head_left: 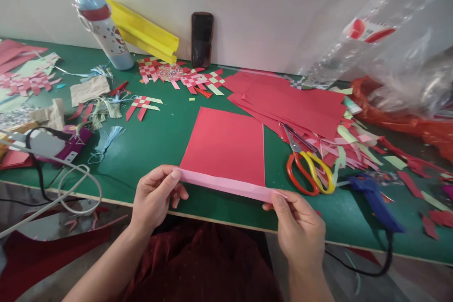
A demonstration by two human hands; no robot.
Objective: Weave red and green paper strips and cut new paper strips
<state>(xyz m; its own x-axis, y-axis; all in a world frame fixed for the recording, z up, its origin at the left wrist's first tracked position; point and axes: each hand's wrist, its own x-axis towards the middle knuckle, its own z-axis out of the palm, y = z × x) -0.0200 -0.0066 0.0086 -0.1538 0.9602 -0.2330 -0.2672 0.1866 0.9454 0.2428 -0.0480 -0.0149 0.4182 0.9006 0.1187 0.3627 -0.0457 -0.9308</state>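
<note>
A red sheet of paper point(226, 146) lies in front of me on the green table, its near edge turned up as a narrow pink strip. At the strip's left end, my left hand point(155, 193) pinches the paper between thumb and fingers. My right hand point(300, 222) pinches the other end the same way. Just right of the sheet rest scissors point(311, 172) with one red and one yellow handle loop. A stack of red paper sheets point(297, 101) sits behind them.
Paper scraps point(354, 146) and a blue glue gun point(377, 200) are at the right. A phone point(202, 39) leans on the wall near woven paper pieces point(198, 79). A bottle point(106, 33), tassels point(108, 141) and cables point(95, 188) occupy the left.
</note>
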